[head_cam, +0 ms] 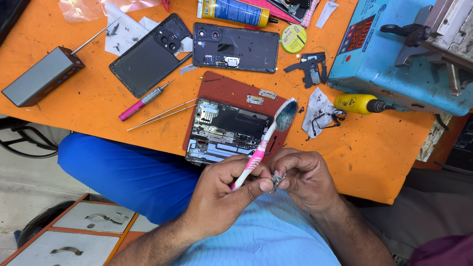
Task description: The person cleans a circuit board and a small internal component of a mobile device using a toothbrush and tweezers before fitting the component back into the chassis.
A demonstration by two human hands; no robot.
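Fingers of left hand (221,192) grip pink toothbrush (266,140); right hand (303,180) pinches small metal part (277,181) w/ fingertips

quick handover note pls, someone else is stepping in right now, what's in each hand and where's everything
Left hand: holds a pink-and-white toothbrush, bristles up, thumb on the small silver metal part.
Right hand: pinches that same part at its other side.
Opened phone with bare circuit boards lies on a dark red mat at the orange table edge; two removed dark back covers behind it; steel tweezers and pink screwdriver to its left.
Done: phone opened.
Left: cannot tell.
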